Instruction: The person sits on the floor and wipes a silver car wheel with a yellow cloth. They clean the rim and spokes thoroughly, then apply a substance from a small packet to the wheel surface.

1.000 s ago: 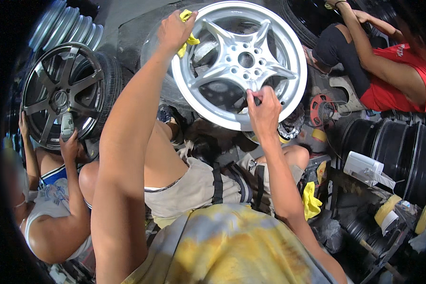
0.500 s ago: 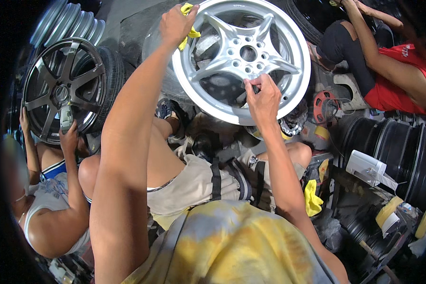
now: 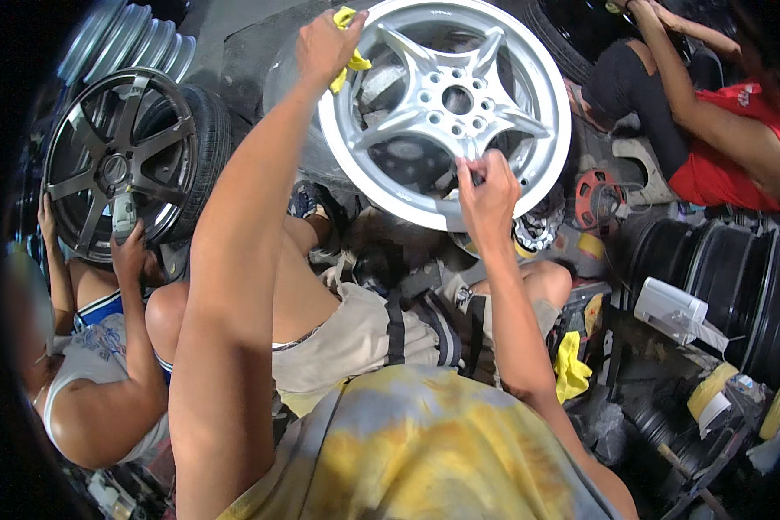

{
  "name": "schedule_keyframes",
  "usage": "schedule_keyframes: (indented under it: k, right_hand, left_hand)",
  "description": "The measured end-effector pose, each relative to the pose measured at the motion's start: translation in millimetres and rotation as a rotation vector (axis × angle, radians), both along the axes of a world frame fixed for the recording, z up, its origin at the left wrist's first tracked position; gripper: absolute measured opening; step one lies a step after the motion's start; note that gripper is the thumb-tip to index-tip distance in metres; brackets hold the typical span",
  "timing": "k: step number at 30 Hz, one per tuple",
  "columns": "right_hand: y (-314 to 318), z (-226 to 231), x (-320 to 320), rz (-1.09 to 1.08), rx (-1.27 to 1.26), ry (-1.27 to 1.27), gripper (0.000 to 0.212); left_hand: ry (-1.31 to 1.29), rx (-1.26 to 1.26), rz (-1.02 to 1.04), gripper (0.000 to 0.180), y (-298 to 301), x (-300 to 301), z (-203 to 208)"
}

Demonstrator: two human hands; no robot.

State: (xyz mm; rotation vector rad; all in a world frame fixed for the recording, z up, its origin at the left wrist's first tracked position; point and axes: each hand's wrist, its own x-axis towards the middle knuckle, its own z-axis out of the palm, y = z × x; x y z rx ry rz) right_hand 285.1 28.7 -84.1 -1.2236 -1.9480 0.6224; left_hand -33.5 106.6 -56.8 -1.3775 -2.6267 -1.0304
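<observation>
A silver alloy wheel rim (image 3: 516, 121) with star-shaped spokes leans in front of me, its face toward me. At its upper left edge my left hand (image 3: 325, 50) is closed around a yellow cloth (image 3: 357, 62), gripping it against the rim. My right hand (image 3: 491, 195) is at the lower spoke, just below the hub holes. Its thumb and fingertips are pinched together against the spoke; whatever they hold is too small or hidden to name.
At left a person holds a grey power tool (image 3: 123, 215) against a dark wheel (image 3: 117, 165). Another person in a red shirt (image 3: 741, 143) sits at upper right. Black rims (image 3: 711, 260), a white box-shaped device (image 3: 670, 301) and another yellow cloth (image 3: 572, 368) lie right.
My right hand has moved slightly down and to the right along the lower spoke, its fingers still pinched. My left hand keeps its grip on the yellow cloth at the rim.
</observation>
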Motion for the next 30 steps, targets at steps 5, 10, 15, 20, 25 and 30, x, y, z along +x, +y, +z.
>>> schedule_keyframes:
  k: [5,10,15,20,25,30]
  right_hand:
    - [-3,-1,-7,-0.038,0.007,0.018,0.019]
    - [-1,0,-11,-0.042,0.012,0.080,0.020]
    - [-4,3,3,0.016,-0.008,-0.018,0.020]
    - [6,4,-3,0.089,0.038,-0.028,0.019]
    - [12,6,4,0.132,0.025,-0.056,0.019]
    - [14,8,-3,0.159,0.059,-0.102,0.018]
  left_hand:
    - [0.015,-0.039,-0.001,0.063,-3,-6,4]
    - [0.012,0.004,0.000,0.068,0,-1,5]
    - [-0.016,-0.024,0.003,0.070,-3,-8,1]
    - [-0.008,-0.025,0.000,0.068,-1,-5,3]
    - [-0.010,-0.055,0.002,0.066,-2,4,4]
    - [-0.036,-0.031,-0.005,0.070,-2,-4,2]
